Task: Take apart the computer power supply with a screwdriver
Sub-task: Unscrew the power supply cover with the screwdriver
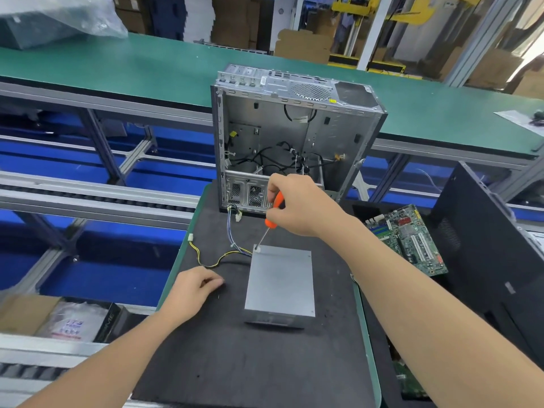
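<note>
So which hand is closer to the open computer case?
Right. The right hand, holding the screwdriver, is just in front of the computer case; the left hand rests on the mat, nearer the person.

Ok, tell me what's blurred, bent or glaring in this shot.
Head view: the wide-angle lens bows the rails and green belt toward the edges; the box at lower left is blurred; power supply, screwdriver and right hand are sharp; light is even, soft shadows, no strong glare.
</note>
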